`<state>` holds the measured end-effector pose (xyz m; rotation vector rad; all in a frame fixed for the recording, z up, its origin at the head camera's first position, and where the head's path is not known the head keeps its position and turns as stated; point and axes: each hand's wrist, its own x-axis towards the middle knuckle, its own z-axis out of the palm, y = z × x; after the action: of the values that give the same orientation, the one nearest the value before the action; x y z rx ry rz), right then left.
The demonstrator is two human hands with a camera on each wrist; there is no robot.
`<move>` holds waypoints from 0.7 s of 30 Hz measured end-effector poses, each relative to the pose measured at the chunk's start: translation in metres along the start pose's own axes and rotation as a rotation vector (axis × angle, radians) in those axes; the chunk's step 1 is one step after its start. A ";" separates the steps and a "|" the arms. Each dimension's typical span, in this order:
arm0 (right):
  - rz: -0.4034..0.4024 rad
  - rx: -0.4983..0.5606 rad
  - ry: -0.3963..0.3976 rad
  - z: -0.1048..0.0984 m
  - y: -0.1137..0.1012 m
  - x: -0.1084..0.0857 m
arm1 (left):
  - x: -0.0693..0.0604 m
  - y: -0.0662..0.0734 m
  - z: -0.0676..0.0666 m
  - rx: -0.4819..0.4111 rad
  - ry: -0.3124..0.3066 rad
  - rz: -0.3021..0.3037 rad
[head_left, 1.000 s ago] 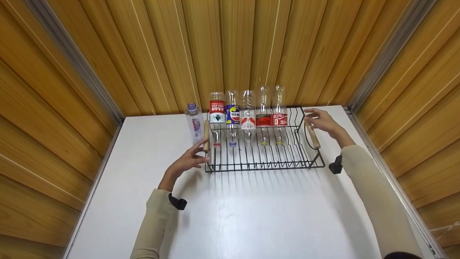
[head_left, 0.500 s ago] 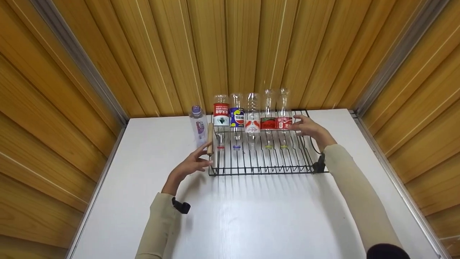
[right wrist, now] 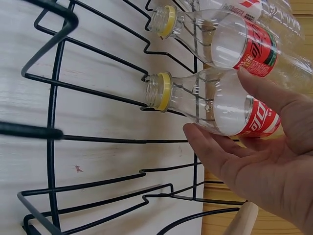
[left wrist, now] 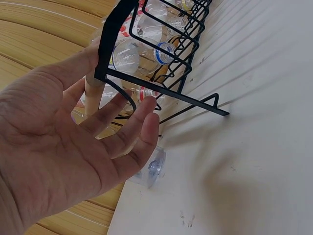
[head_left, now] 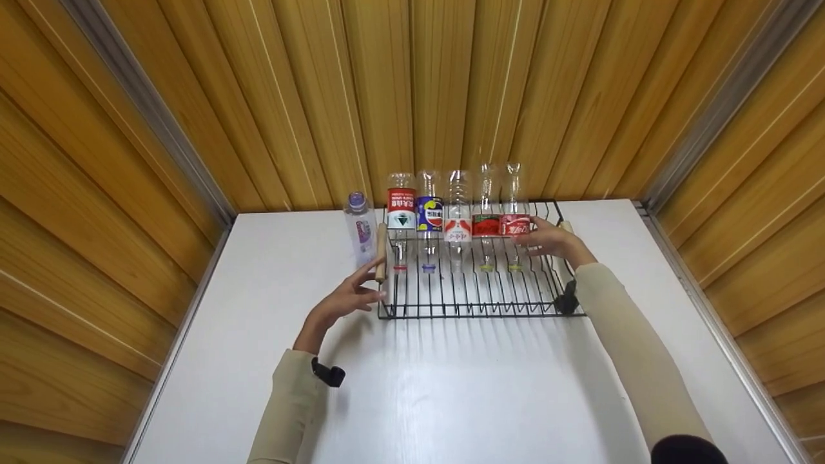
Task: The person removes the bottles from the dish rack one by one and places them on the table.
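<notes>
Right hand (head_left: 554, 241) is pinching the red-labelled bottle (head_left: 515, 224), which is sitting neck-down at one o'clock on the rack (head_left: 483, 305). Left hand (head_left: 345, 300) is resting loosely spread by the wooden handle (head_left: 381, 251), nine o'clock.

5 btls (head_left: 457, 230) in rack (head_left: 477, 316); lone btl (head_left: 362, 232) L of it.

1 wire rack (head_left: 483, 316). In rack: 5 clear bottles (head_left: 458, 229), carrying 2 yellow neck rings (right wrist: 166, 91), 1 red ring (head_left: 400, 267), 1 blue ring (head_left: 428, 267). Left of rack: 1 purple-tinted bottle (head_left: 361, 229). At rack ends: 2 wooden handles (head_left: 381, 248). At rack: 1 left hand (head_left: 341, 303), 1 right hand (head_left: 553, 240). Under rack: 1 white table (head_left: 464, 386).
</notes>
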<state>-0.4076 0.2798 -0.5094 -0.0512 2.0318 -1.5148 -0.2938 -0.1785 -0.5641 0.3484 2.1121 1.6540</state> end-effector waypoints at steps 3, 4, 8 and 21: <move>0.008 0.013 -0.008 0.000 0.001 0.000 | 0.000 0.000 0.000 0.003 0.002 -0.006; 0.008 0.010 -0.007 0.000 0.001 0.001 | 0.000 0.000 0.000 0.004 0.004 -0.009; 0.026 -0.008 0.020 0.000 0.000 0.002 | 0.001 0.001 0.001 0.011 0.013 -0.020; 0.005 -0.031 0.096 -0.003 -0.005 -0.010 | -0.001 0.002 0.000 -0.010 -0.010 -0.028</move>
<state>-0.4023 0.2841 -0.5007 0.0146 2.1288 -1.5085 -0.2932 -0.1787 -0.5624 0.3215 2.0918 1.6429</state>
